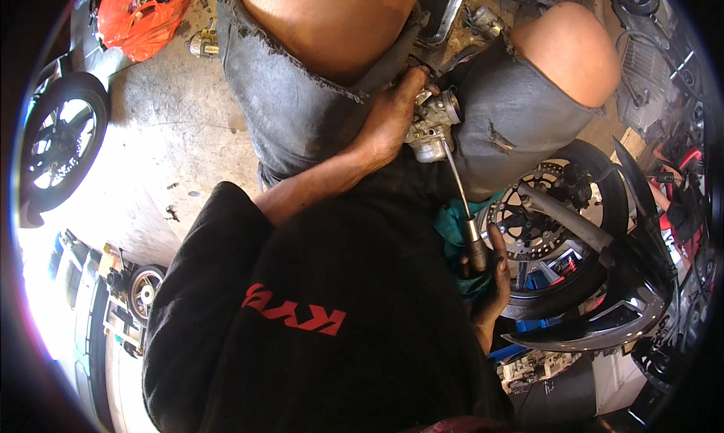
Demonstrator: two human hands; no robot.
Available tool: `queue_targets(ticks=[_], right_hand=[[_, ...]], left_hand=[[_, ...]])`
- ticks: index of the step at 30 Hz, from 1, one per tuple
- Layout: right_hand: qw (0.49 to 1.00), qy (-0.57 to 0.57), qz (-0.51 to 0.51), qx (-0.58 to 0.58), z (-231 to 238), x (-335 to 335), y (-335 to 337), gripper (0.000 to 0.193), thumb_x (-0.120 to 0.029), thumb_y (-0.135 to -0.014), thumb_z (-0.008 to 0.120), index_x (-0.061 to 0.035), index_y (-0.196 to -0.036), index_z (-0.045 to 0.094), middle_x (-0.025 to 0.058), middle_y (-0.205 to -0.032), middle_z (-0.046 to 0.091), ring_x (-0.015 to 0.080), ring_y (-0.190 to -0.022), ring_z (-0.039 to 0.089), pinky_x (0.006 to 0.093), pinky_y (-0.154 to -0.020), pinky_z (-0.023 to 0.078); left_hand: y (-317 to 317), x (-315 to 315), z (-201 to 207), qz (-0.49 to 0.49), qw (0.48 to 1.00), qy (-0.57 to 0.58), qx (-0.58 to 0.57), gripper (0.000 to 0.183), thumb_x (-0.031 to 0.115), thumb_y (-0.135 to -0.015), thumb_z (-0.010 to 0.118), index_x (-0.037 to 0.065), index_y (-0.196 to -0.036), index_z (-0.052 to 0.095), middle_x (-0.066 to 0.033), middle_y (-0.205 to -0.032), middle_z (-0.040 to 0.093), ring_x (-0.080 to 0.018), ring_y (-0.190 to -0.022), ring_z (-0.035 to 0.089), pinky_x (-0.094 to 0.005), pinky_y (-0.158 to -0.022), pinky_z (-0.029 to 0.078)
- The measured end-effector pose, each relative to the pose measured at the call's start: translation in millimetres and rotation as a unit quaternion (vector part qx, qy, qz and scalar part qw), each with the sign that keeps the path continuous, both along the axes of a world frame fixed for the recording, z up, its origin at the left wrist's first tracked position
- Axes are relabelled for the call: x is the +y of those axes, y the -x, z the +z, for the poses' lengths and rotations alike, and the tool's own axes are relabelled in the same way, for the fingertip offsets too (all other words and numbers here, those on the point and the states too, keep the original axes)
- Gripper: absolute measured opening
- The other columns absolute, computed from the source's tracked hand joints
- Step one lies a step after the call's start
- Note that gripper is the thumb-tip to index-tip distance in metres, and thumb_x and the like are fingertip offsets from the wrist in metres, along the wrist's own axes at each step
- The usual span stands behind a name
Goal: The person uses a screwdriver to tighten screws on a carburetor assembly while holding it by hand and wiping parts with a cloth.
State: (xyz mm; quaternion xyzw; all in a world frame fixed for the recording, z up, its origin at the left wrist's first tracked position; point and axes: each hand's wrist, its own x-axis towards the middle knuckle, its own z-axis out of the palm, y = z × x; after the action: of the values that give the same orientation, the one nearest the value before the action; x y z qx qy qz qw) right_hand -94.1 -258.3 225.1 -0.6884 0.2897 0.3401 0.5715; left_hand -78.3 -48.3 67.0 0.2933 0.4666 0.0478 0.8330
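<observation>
Between my knees, my left hand is closed around a metal carburetor, its round opening facing right. In my right hand, lower and to the right, is a screwdriver with a dark handle and a long thin shaft. The shaft slants up to the left, and its tip meets the lower part of the carburetor. My right thumb stretches along the handle; the other fingers are mostly hidden. A green cloth lies beside and behind the screwdriver.
Close on my right stands a motorcycle front wheel with a brake disc and a dark fender. A red plastic bag sits at the upper left, near a small cylindrical metal part. Another wheel is at the far left.
</observation>
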Motion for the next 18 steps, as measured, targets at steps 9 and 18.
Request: queue_targets(ticks=[9, 18], right_hand=[[0.902, 0.174, 0.374, -0.129, -2, -3, -8, 0.042, -0.024, -0.091, 0.059, 0.0048, -0.121, 0.055, 0.0139, -0.081, 0.064, 0.0151, -0.063, 0.060, 0.0243, -0.050, 0.047], [0.879, 0.163, 0.377, -0.242, -4, -20, -2, 0.046, -0.016, -0.079, 0.071, -0.0010, -0.121, 0.057, 0.0149, -0.104, 0.061, 0.0242, -0.092, 0.062, 0.0294, -0.069, 0.052]], left_hand=[[-1, -2, -7, -0.002, 1.000, 0.004, -0.004, 0.027, 0.029, -0.088, 0.054, 0.002, -0.085, 0.060, -0.0045, -0.085, 0.059, -0.0120, -0.078, 0.053, -0.0292, -0.072, 0.044], [1, -1, -1, 0.014, 1.000, -0.010, -0.005, 0.021, 0.023, -0.086, 0.054, 0.004, -0.091, 0.059, -0.0058, -0.087, 0.059, -0.0131, -0.079, 0.056, -0.0293, -0.073, 0.047]])
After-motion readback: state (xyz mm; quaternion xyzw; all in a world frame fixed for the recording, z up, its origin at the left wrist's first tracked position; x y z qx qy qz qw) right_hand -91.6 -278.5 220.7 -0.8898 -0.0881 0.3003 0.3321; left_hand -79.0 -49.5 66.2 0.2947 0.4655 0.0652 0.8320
